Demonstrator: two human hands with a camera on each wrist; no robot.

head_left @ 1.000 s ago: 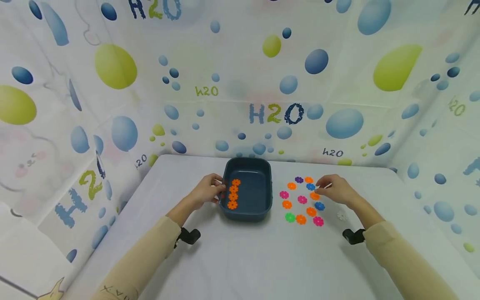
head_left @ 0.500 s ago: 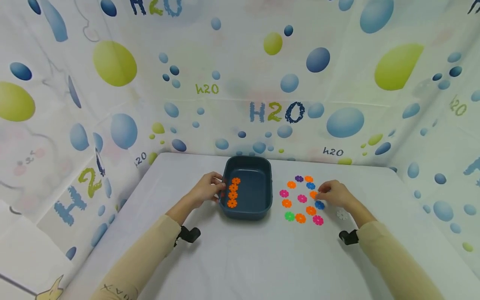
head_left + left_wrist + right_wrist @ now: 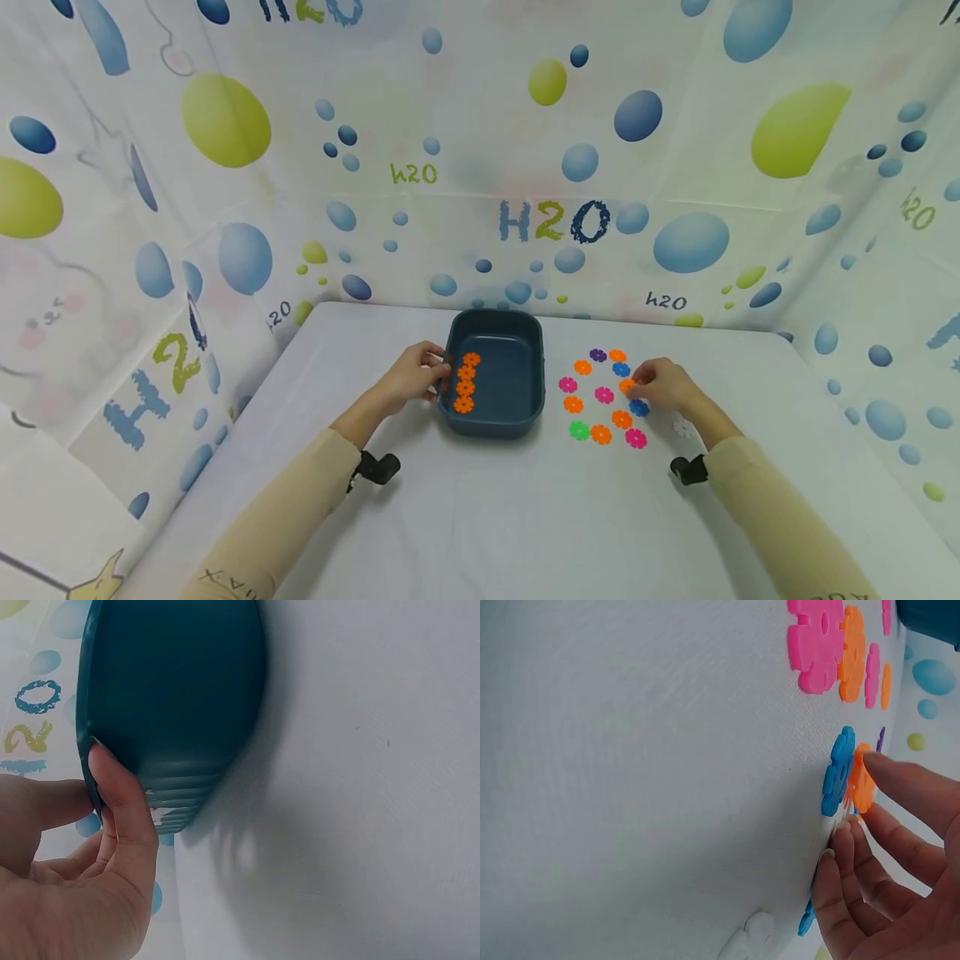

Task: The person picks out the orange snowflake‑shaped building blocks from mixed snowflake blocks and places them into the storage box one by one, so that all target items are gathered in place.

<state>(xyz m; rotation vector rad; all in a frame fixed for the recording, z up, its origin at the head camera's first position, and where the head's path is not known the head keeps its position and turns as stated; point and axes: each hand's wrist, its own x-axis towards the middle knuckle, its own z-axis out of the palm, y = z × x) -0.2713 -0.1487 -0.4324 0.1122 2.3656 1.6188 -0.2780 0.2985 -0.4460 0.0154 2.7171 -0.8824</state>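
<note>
My left hand (image 3: 411, 373) grips the left rim of a dark blue-green plastic bin (image 3: 528, 429), thumb on one side of the wall and fingers on the other. Inside the bin, along its left side, several orange flower-shaped building discs (image 3: 465, 388) form a row. My right hand (image 3: 666, 385) is over the right edge of a loose group of such discs. In the right wrist view its thumb and index finger pinch an orange disc (image 3: 862, 787) that stands near a blue disc (image 3: 838, 772). Another blue disc (image 3: 806, 919) is partly hidden by the other fingers.
Orange, pink, purple, blue and green discs lie spread right of the bin, including a green disc (image 3: 580, 431) and a pink disc (image 3: 604, 395). A white disc (image 3: 682, 427) lies near my right wrist. A printed cloth wall (image 3: 465, 275) stands behind the white table (image 3: 480, 517).
My right hand has come down and slightly left, from beside the upper blue disc to the orange disc below it, and its fingers have closed there. The left hand keeps its grip on the bin.
</note>
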